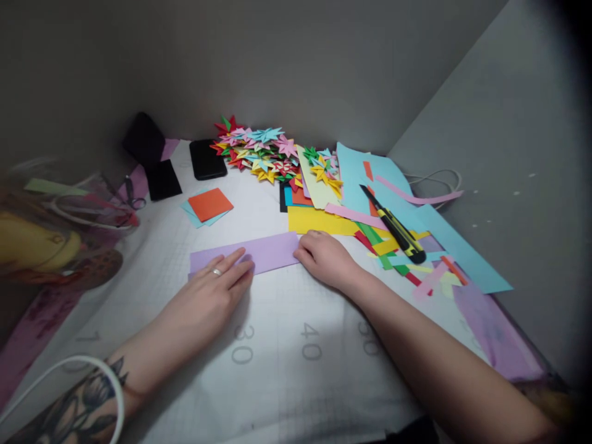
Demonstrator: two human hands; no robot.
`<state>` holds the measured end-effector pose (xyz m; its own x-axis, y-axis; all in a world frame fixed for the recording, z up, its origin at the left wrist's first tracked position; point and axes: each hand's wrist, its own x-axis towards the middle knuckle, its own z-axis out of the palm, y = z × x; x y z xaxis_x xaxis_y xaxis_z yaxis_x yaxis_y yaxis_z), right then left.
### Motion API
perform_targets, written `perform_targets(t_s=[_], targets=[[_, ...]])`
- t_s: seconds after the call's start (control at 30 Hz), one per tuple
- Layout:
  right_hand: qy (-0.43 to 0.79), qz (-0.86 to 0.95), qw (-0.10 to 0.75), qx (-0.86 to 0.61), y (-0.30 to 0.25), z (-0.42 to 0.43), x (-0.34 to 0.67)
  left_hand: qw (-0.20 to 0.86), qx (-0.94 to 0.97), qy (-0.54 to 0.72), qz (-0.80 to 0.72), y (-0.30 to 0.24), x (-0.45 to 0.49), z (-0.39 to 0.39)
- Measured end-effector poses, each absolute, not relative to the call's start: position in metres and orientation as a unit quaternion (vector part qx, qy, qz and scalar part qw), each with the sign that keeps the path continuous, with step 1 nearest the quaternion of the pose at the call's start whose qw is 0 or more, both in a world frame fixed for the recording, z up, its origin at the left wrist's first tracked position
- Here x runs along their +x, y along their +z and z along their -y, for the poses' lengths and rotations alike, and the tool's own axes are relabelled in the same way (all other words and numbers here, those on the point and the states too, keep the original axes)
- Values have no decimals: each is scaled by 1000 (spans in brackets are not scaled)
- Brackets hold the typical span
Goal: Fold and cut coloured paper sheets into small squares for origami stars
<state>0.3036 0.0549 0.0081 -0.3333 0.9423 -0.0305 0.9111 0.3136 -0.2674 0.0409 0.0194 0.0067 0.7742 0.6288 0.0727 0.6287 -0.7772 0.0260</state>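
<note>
A long lilac paper strip (268,251) lies flat on a white gridded cutting mat (277,345). My left hand (210,293), a ring on one finger, lies flat on the strip's left part with fingers stretched out. My right hand (324,256) rests at the strip's right end, fingers curled down and pressing on its edge. Just beyond the strip lies a yellow sheet (314,221).
A pile of folded paper stars (263,151) sits at the back. A yellow-black utility knife (398,231) lies on coloured sheets and scraps at the right. An orange square (210,204), a black phone (206,159), scissors (132,194) and a clear bag (60,228) are at the left.
</note>
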Motion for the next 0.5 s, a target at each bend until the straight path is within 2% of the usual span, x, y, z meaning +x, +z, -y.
perform_targets(t_s=[0.33,0.5], targets=[[55,803,6,-593,9,-47,296,35,927,38,-372,3,46,-7],[47,777,52,-626,5,-44,297,14,923,48,-381,-2,49,-3]])
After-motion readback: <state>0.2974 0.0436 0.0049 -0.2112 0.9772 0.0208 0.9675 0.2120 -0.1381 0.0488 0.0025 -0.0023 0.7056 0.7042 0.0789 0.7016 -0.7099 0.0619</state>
